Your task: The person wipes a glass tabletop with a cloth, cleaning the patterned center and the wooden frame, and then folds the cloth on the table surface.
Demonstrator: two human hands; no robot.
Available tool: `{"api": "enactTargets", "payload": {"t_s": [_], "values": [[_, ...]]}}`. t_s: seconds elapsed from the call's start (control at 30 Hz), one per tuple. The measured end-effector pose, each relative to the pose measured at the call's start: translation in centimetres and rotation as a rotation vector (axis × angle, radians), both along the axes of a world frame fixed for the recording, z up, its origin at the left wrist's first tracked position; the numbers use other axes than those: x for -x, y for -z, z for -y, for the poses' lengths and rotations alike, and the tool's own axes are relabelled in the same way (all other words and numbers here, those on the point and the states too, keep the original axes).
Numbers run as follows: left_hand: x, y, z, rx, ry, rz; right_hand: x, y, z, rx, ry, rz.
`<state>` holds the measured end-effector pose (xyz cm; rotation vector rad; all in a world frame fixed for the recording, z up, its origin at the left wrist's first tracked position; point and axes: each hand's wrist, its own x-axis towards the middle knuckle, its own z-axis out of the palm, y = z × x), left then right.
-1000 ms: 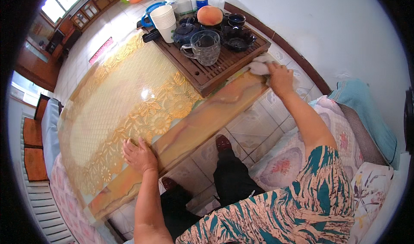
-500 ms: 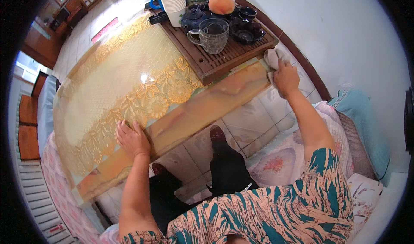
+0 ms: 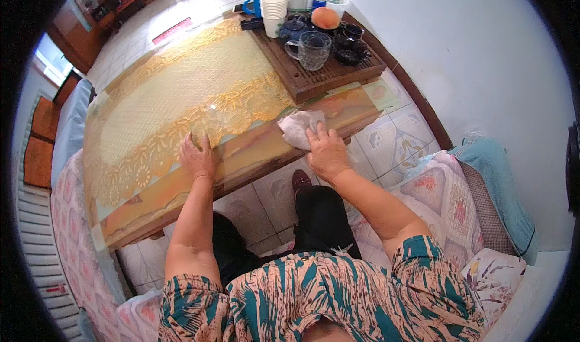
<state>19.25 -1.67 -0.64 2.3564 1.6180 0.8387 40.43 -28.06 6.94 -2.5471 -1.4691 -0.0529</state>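
My right hand [image 3: 328, 153] presses a crumpled pale cloth [image 3: 296, 129] onto the near border of a low table [image 3: 254, 151], just in front of the tea tray. The fingers lie over the cloth's right side. My left hand [image 3: 198, 157] rests on the same border farther left, fingers apart and nothing in them. It touches the edge of a yellow lace-patterned table cover [image 3: 193, 82] under a clear, shiny layer.
A slatted wooden tea tray [image 3: 326, 82] at the back right carries a glass mug [image 3: 313, 51], stacked paper cups [image 3: 273, 16], dark teaware and a peach-coloured round thing [image 3: 325, 18]. A wall [image 3: 459, 52] rises on the right. Quilted seating [image 3: 432, 203] flanks me.
My right hand has brought the cloth from the table's right corner leftward along the near border. My left hand stays on the border, and the view has shifted slightly.
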Motion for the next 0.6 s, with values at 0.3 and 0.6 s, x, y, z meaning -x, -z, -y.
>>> {"api": "enactTargets", "payload": {"t_s": [0.3,0.6], "values": [[4.3,-9.3,16.9,1.300,0.419,1.127,6.3,-3.4,-5.1,-0.566,-0.037,-1.626],[5.7,-11.1,16.9,0.286,0.525,0.634,12.7,-3.6,-8.3,-0.757,-0.017,-2.232]]}}
